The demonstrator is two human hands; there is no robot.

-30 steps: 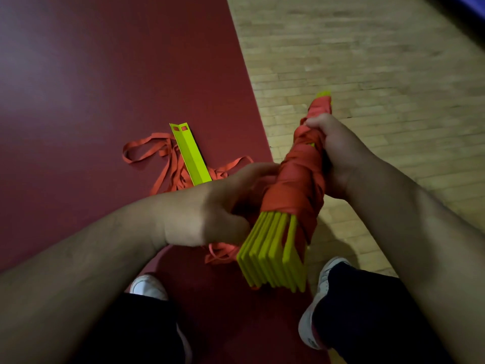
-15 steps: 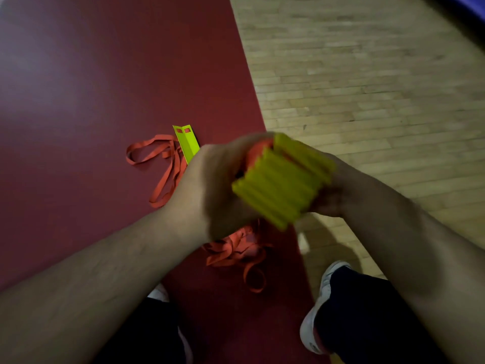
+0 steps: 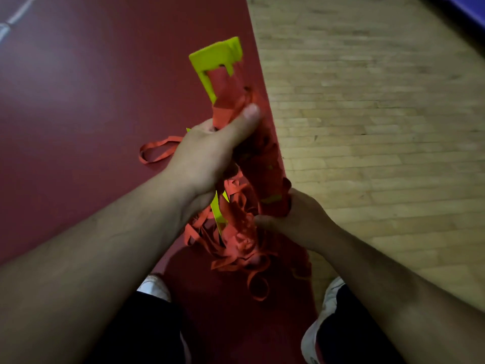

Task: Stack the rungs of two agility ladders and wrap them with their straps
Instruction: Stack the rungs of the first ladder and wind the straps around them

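Now the bundle (image 3: 228,101) of strapped rungs is pointing upward, no longer end-on. The left hand (image 3: 207,158) is gripping its middle and the right hand (image 3: 299,222) its lower end, fingers hidden behind it. Loose straps (image 3: 236,248) are lying blurred below.

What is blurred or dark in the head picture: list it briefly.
Head view: dim overall; the wood floor is brightest, yet smeared with motion blur toward the top right; the strap-wrapped rung bundle is soft and shadowed along its middle; the loose straps below it lie in shade.
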